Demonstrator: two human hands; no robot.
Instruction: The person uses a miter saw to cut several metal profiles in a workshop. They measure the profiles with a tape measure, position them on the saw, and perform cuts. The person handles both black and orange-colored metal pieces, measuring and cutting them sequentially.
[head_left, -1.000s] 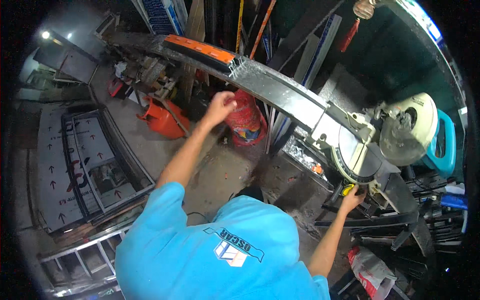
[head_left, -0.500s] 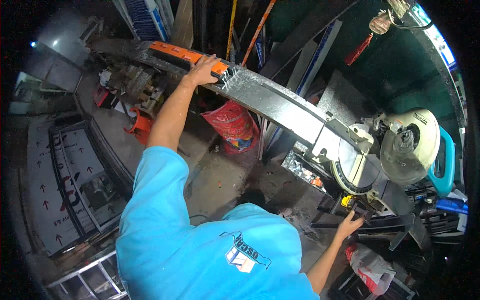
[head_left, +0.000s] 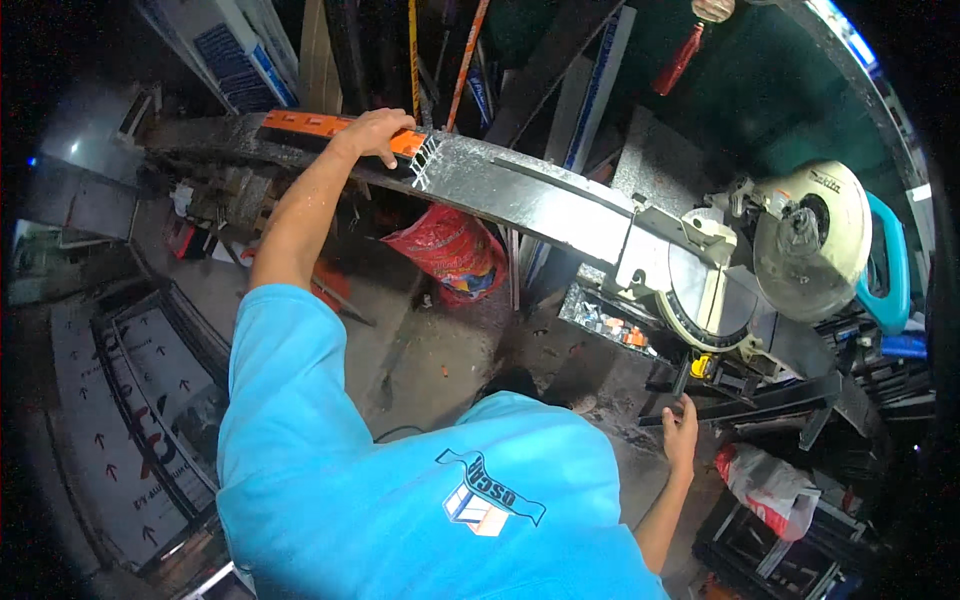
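Across the narrow metal bench (head_left: 530,205) lies a bundle of black profiles with an orange top (head_left: 300,122), its cut ends facing right. My left hand (head_left: 378,132) is closed over the bundle near those ends, thumb on the near side. Off the front of the mitre saw (head_left: 820,240), my right hand (head_left: 681,435) has a short dark piece (head_left: 683,374) at its fingertips, seemingly pinched; its exact shape is hard to make out. A small yellow item (head_left: 703,366) sits beside that piece, under the saw's turntable (head_left: 708,305). The saw head is raised, with its blue-green handle (head_left: 885,262) to the right.
Under the bench stand a red sack (head_left: 455,250) and a tray of offcuts (head_left: 610,325). Long dark profiles (head_left: 760,400) extend beside the saw base. A white and red plastic bag (head_left: 770,485) lies at lower right, and printed panels (head_left: 140,420) at left.
My right hand has drawn back from the saw's front, bringing the dark piece to the left of the yellow item. My left hand stays on the bundle. The whole view has shifted.
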